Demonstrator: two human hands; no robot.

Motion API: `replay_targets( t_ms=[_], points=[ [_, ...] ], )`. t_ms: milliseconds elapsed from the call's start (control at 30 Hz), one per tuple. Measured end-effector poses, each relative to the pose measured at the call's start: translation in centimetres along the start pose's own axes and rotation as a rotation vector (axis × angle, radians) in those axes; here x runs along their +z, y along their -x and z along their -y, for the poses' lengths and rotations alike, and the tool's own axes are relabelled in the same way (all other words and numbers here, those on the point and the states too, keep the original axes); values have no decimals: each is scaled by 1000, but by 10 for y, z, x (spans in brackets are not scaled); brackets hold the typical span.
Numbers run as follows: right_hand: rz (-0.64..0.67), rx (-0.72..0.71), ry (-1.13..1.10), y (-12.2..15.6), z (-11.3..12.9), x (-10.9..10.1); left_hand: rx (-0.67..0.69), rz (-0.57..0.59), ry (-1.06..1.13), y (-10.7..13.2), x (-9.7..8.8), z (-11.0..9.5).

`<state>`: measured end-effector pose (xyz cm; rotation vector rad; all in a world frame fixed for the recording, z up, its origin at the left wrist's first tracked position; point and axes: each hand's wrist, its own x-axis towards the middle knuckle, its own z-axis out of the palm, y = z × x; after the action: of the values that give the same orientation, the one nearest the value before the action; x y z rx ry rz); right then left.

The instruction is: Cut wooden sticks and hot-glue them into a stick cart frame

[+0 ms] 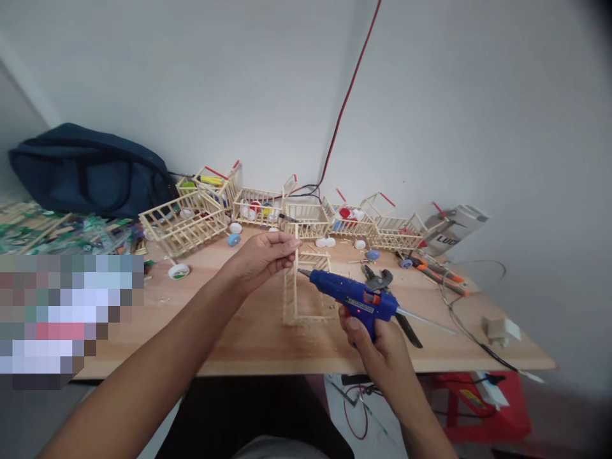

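Observation:
My left hand [268, 258] is closed in a pinch on a thin wooden stick [296, 231], which looks upright. My right hand [377, 350] is wrapped round the handle of a blue glue gun [356, 294]. A small red light glows on the gun, and a clear glue stick [425, 320] juts from its back. Its nozzle points left, close beside the stick just below my left fingertips; whether they touch I cannot tell. Beneath my hands a small frame of wooden sticks [310, 317] rests on the table, partly hidden by the gun.
Several wooden-stick carts [184, 223] line the wall, some holding bottle caps. Pliers [377, 278] lie behind the gun, orange-handled tools [440, 275] farther right. A cable with a white adapter [501, 329] crosses the right side. Bagged sticks [71, 233] and a blue bag [90, 169] fill the left.

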<state>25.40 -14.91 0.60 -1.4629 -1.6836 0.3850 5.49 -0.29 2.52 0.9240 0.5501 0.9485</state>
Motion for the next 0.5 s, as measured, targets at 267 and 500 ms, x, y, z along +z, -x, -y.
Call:
replay_targets(
  t_ms=[267, 500],
  points=[
    [-23, 35, 1, 1, -1, 1, 0, 20, -12, 0, -1, 1],
    [-2, 32, 15, 4, -7, 0, 1, 19, -15, -2, -3, 2]
  ],
)
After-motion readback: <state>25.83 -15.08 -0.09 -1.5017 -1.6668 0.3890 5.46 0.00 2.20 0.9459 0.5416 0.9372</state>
